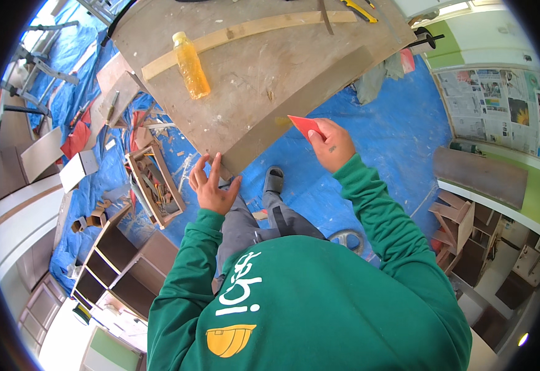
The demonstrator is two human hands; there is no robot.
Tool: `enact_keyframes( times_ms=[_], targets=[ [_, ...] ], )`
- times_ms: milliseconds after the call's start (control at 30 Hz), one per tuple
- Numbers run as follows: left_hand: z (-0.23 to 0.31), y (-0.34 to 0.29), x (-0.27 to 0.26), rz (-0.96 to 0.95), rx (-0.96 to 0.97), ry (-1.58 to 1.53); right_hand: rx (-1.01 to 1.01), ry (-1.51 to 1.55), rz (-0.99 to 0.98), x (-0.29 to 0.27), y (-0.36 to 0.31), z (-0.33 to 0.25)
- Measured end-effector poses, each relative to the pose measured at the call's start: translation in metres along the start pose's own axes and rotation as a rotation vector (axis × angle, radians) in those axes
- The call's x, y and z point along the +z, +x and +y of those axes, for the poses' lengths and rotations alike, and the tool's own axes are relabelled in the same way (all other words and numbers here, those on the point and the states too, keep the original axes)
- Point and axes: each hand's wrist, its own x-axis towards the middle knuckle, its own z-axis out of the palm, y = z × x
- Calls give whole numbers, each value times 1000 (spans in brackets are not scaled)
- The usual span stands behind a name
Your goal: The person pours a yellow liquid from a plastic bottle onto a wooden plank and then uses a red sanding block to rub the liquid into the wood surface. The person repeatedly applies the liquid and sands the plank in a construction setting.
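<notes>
My right hand (333, 146) pinches a flat red pointed piece (305, 125) between thumb and fingers, beyond the near edge of a worn brown work table (233, 80). Its exact kind I cannot make out. Close to its tip, a yellowish patch (282, 122) shows on the long brown board (301, 102) along that edge. At the board's near left end is my left hand (213, 185), fingers apart and holding nothing; its fingertips are at the corner, though contact is hard to tell. A clear bottle of orange-yellow liquid (192, 67) lies or stands on the table.
A long pale wooden strip (245, 31) and a yellow utility knife (361, 10) lie farther back on the table. Below left, a wooden tool box (156, 185) sits on blue sheeting (400, 148) among scraps. Open cabinet frames (122, 269) and wooden pieces (455, 222) stand either side.
</notes>
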Motion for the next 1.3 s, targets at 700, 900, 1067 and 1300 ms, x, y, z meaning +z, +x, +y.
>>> enact_keyframes(
  times_ms=[700, 900, 1067, 1300],
  targets=[
    [-18, -4, 6, 88, 30, -110, -70, -356, -49, 49, 14, -15],
    [-19, -1, 4, 100, 47, -96, -41, -286, -65, 56, 8, -27],
    [-18, 1, 3, 100, 37, -100, -28, -282, 17, 48, 18, -26],
    [-19, 1, 3, 88, 29, -109, -2, -420, -23, 56, 24, -17]
  ],
)
